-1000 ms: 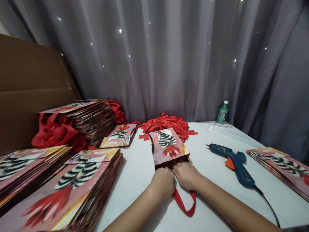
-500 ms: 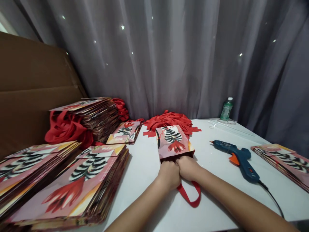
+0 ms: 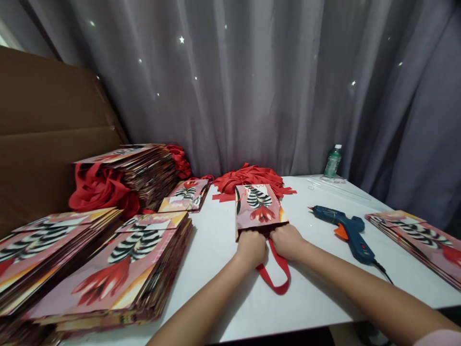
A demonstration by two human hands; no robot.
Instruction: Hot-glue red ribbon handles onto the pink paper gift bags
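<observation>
A pink paper bag with a striped pattern and a red flower lies on the white table, its mouth toward me. My left hand is closed at the left part of the mouth, knuckles up. My right hand is closed at the right part of that mouth. The fingertips of both hands are hidden at the bag's edge. From the mouth, a red ribbon handle loops toward me between the hands. Behind the bag rests a heap of red ribbon strips.
Stacks of flat paper bags fill the left side, beside a cardboard box. At right lie a blue glue gun with its cord and more bags. A green bottle stands by the curtain.
My hands have moved apart along the bag's mouth, the left one slightly left and the right one rightward. The ribbon loop now shows between them. The view has shifted slightly.
</observation>
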